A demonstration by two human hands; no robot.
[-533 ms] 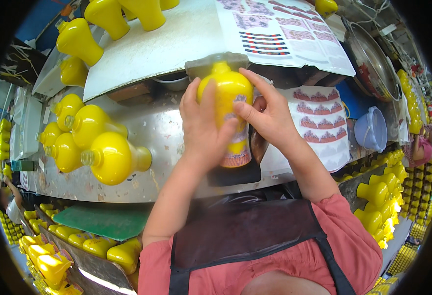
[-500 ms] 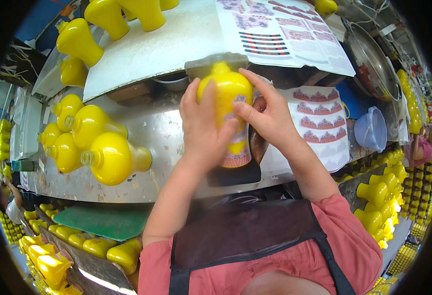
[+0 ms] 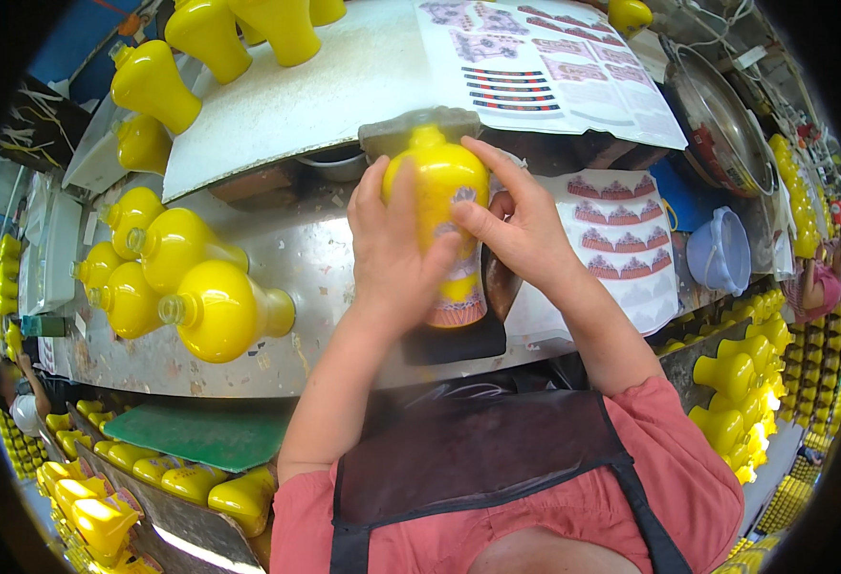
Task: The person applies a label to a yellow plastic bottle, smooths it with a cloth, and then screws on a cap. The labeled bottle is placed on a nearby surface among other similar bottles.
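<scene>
A glossy yellow glass bottle [image 3: 451,172] lies between my hands, its narrow neck pointing away from me. Purple patterned decals and a pink band near its base show on its front. My left hand [image 3: 389,251] is against the bottle's left side, fingers along the shoulder and thumb across the front; its fingers are partly smeared by motion. Around the right shoulder curls my right hand [image 3: 527,228], with the thumb pressed on the front beside a small purple decal. A grey block [image 3: 377,132] sits behind the neck, and a dark pad [image 3: 458,344] lies under the base.
Several yellow bottles [image 3: 218,311] lie on the metal table [image 3: 329,239] at left. More stand on the white board [image 3: 344,91] beyond. Decal sheets [image 3: 621,225] lie at right, near a pale blue bucket [image 3: 720,251] and a metal basin [image 3: 721,120]. Bottle racks [image 3: 181,483] flank me.
Both hands keep almost the same places on the bottle. The view has shifted very slightly; little else differs.
</scene>
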